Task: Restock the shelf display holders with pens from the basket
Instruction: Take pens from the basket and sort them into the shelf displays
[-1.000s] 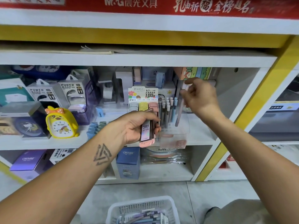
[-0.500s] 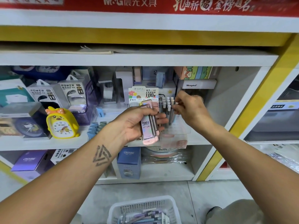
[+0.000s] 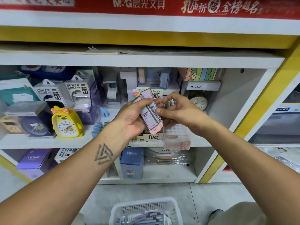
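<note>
The left hand (image 3: 131, 117) grips a small stack of pink cases (image 3: 151, 114), tilted in front of the display box (image 3: 152, 138), probably so that one can be taken off. The right hand (image 3: 177, 111) pinches the edge of the stack; half a second ago it reached behind, to the pens in the clear holder (image 3: 177, 138) right of the box. Below the box, the basket (image 3: 144, 210) holds more pens.

The red banner (image 3: 146, 5) along the top edge reads "M&G". Two boxes (image 3: 78, 93) at the middle shelf's left read "POWER BANK". A white box (image 3: 203, 86) reads "Henghui". The slim cases (image 3: 150, 114) show "100". Lower-shelf boxes (image 3: 131, 158) read "CRUHRE".
</note>
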A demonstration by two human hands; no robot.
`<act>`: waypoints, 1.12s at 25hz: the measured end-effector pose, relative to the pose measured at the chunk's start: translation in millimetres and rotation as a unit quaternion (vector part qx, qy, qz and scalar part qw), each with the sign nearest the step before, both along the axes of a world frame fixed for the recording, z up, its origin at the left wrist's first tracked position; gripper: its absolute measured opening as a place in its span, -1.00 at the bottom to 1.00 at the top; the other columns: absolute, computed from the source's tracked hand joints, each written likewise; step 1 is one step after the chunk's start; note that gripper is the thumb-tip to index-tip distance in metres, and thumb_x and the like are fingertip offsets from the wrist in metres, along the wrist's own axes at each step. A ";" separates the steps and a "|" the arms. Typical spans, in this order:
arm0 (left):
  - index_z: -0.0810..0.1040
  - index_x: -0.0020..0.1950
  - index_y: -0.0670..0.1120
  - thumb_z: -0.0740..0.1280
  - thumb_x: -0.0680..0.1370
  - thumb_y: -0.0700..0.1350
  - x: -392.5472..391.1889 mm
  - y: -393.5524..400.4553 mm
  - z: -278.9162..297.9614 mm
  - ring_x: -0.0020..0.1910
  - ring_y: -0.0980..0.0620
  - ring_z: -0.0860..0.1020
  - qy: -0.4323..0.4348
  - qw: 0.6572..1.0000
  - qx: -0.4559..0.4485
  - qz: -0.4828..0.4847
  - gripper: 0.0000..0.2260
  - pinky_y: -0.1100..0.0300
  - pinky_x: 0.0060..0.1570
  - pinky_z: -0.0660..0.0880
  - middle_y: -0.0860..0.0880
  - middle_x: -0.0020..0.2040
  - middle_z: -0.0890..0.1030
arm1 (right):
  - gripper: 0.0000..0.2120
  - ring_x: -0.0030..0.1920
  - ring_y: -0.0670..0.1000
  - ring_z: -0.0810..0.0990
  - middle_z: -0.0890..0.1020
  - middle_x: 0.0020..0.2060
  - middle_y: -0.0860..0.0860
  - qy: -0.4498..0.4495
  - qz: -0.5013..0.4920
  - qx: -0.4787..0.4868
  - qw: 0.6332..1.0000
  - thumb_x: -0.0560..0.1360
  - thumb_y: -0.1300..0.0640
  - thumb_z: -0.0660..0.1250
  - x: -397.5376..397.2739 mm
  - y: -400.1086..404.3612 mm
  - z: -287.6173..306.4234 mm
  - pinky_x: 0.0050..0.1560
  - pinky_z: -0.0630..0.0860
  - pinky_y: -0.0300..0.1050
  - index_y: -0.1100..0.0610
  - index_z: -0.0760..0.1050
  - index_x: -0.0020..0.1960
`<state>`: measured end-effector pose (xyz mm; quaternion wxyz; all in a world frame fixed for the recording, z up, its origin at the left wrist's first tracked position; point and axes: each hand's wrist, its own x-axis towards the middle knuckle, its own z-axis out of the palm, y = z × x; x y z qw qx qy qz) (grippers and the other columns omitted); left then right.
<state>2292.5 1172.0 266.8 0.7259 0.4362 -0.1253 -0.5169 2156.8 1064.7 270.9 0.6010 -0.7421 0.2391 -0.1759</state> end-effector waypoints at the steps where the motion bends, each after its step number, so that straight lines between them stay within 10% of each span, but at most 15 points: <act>1: 0.52 0.26 -0.24 0.31 0.57 -0.32 0.5 0.9 0.3 0.10 -0.25 0.65 0.002 1.000 -0.007 0.006 -0.74 -0.24 0.06 0.58 -0.26 0.15 0.66 | -0.60 -0.22 0.14 0.73 0.74 -0.19 0.20 -0.012 0.018 0.035 0.999 0.48 0.20 0.51 0.1 3.3 1.3 -0.23 0.65 0.00 0.20 0.40 0.20; 10: 0.56 0.17 -0.26 0.37 0.55 -0.30 26.4 18.8 3.1 -0.15 -0.14 0.69 -0.024 0.992 0.070 0.104 -0.80 -0.04 -0.13 0.66 -0.27 -0.08 0.68 | -0.75 -0.09 -0.11 0.59 0.66 0.06 -0.03 -0.029 -0.106 -0.149 0.983 0.57 0.22 0.39 2.4 -9.0 16.8 -0.16 0.50 -0.29 -0.03 0.62 0.19; 14: 0.48 -0.10 -0.23 0.31 0.55 -0.28 42.2 28.2 6.1 -0.32 -0.07 0.58 0.009 0.987 0.071 0.145 -0.96 0.01 -0.16 0.64 -0.17 -0.28 0.55 | -0.75 -0.25 -0.19 0.62 0.70 -0.24 -0.08 -0.052 -0.082 -0.177 0.979 0.45 0.29 0.52 -4.5 -16.7 24.0 -0.24 0.52 -0.33 0.04 0.56 0.00; 18: 0.45 -0.06 -0.25 0.24 0.57 -0.31 34.5 30.5 6.4 -0.28 -0.13 0.61 0.006 0.990 0.059 0.127 -0.98 -0.02 -0.22 0.66 -0.25 -0.22 0.56 | -0.82 -0.08 -0.28 0.59 0.67 -0.07 -0.10 0.046 -0.083 -0.399 0.912 0.52 0.15 0.46 0.4 -12.3 10.8 -0.05 0.49 -0.36 -0.04 0.63 0.10; 21: 0.47 0.13 -0.24 0.26 0.60 -0.32 28.8 29.8 5.2 -0.06 -0.20 0.66 -0.006 0.994 0.057 0.097 -0.89 -0.09 -0.15 0.66 -0.28 -0.06 0.63 | -0.79 0.04 0.09 0.62 0.66 0.05 0.01 0.060 -0.020 -0.534 0.843 0.58 0.16 0.37 7.6 -3.2 -0.6 0.04 0.57 0.04 0.06 0.60 0.20; 28: 0.61 0.17 -0.15 0.35 0.57 -0.23 31.3 29.7 2.4 -0.01 -0.13 0.65 -0.030 0.997 0.022 0.061 -0.82 -0.17 0.09 0.56 -0.18 -0.03 0.69 | -0.85 0.00 0.24 0.58 0.55 0.08 0.08 0.187 -0.028 -0.598 0.779 0.63 0.13 0.27 20.0 5.7 -17.6 -0.13 0.55 0.11 0.17 0.54 0.12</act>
